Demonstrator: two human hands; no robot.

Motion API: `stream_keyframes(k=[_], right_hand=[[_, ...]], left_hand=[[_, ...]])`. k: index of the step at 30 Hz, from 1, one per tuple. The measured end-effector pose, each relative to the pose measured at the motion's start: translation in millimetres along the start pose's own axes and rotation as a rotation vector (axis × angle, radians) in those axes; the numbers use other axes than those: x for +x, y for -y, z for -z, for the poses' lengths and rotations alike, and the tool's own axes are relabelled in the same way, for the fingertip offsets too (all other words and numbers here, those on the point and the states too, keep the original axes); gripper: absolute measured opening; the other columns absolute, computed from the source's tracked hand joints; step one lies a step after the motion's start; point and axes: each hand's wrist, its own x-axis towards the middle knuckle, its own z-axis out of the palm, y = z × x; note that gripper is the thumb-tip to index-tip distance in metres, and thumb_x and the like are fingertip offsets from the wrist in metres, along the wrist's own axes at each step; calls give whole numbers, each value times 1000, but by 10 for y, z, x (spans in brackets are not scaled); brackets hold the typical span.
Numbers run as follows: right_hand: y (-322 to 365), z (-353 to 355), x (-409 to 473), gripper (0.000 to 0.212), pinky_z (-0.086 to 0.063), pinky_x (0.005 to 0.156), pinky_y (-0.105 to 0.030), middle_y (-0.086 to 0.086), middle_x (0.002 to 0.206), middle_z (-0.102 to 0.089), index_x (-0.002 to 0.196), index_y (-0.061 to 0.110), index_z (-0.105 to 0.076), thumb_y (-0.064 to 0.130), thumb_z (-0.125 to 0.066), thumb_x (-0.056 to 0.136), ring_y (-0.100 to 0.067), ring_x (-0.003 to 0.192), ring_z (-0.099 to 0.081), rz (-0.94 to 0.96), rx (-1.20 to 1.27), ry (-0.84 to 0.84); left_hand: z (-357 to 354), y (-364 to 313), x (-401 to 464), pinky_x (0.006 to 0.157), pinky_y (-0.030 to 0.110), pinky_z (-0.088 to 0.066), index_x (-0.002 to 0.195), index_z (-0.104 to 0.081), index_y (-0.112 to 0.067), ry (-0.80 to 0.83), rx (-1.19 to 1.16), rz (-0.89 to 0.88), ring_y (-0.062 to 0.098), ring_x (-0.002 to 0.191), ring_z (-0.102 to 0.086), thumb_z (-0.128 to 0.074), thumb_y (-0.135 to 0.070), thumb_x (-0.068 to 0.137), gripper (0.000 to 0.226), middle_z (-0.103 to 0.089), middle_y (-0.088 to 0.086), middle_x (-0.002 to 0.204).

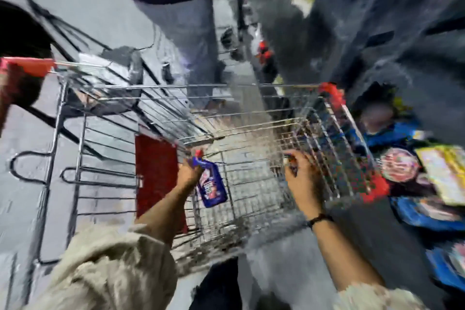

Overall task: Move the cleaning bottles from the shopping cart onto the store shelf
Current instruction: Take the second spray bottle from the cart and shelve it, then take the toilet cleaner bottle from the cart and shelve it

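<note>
A wire shopping cart (251, 118) with red corner caps fills the middle of the blurred view. My left hand (188, 171) grips a blue cleaning bottle (210, 186) with a red cap by its neck, hanging inside the cart's left part. Deep in the basket near the right wall, my right hand (300, 178) is curled around something small and dark (292, 166); blur hides what it is. The store shelf (427, 184) with blue and colourful packs runs along the right edge.
Another person in light trousers (181, 33) stands just beyond the cart's far end. A red panel (156, 173) hangs on the cart's left side. A second cart's red handle (30, 65) and wire frame sit at left. Grey floor lies all around.
</note>
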Motion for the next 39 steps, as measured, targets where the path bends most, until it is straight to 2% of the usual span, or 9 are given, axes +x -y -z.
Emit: stream_keyframes(k=[3, 7, 9, 13, 19, 26, 31, 35, 39], right_hand=[[105, -853, 454, 21, -47, 83, -40, -10, 93, -55, 88, 24, -59, 4, -54, 84, -36, 93, -60, -114, 39, 412], [5, -1802, 721, 40, -36, 104, -36, -20, 134, -51, 129, 1, -46, 10, -51, 90, -34, 126, -46, -342, -77, 771], [-126, -2117, 701, 48, -37, 104, -38, -20, 139, -48, 134, 2, -40, 13, -53, 89, -33, 126, -47, -417, -59, 807], [-411, -2634, 567, 49, -45, 81, -30, -17, 122, -61, 129, 6, -44, 16, -59, 84, -34, 112, -57, -407, -65, 828], [-527, -2809, 477, 44, -41, 65, -32, -17, 105, -67, 117, 12, -51, 23, -67, 77, -36, 94, -63, -407, -119, 744], [-563, -2331, 497, 46, -46, 80, -31, -13, 110, -66, 112, 9, -56, 26, -72, 72, -31, 104, -61, -397, -173, 851], [-399, -1563, 527, 52, -51, 88, -40, -15, 112, -68, 111, 12, -57, 24, -76, 64, -32, 104, -63, -318, -76, 815], [45, -525, 412, 55, -47, 88, -34, -16, 119, -63, 121, 6, -50, 15, -74, 72, -30, 109, -60, -223, 45, 668], [362, 585, -10, 57, -45, 89, -29, -10, 114, -56, 126, 1, -42, 7, -70, 76, -20, 103, -54, -128, 243, 461]], left_hand=[[-140, 299, 319, 91, 50, -47, 117, -49, 10, 123, -90, 206, 48, 111, -54, -47, -31, 92, 48, -54, 38, 122], [-509, 562, 710, 92, 44, -45, 118, -52, 2, 143, -152, 326, 44, 113, -54, -46, -42, 90, 53, -58, 32, 120], [-651, 653, 829, 91, 45, -47, 116, -53, 1, 111, -192, 344, 44, 110, -57, -47, -50, 85, 60, -61, 32, 116], [-721, 681, 967, 86, 43, -50, 109, -53, 2, -63, -182, 401, 44, 102, -58, -41, -17, 92, 28, -60, 30, 114], [-862, 704, 1020, 88, 43, -49, 108, -53, -3, -87, -156, 435, 41, 102, -58, -40, -23, 89, 30, -59, 24, 112], [-869, 749, 791, 81, 39, -51, 94, -58, 1, 71, -431, 468, 33, 91, -62, -47, -43, 72, 51, -66, 25, 103], [-599, 286, 204, 62, 25, -39, 94, -51, -16, 270, -676, 398, 14, 72, -52, -49, -28, 91, 12, -58, 4, 81], [-351, -361, -420, 63, 24, -40, 79, -46, -23, 388, -698, 112, 9, 72, -51, -48, -25, 92, 13, -54, -2, 78], [-109, -993, -1185, 62, 20, -48, 86, -50, -21, 467, -642, -221, 6, 73, -56, -53, -11, 89, 10, -57, -1, 85]])
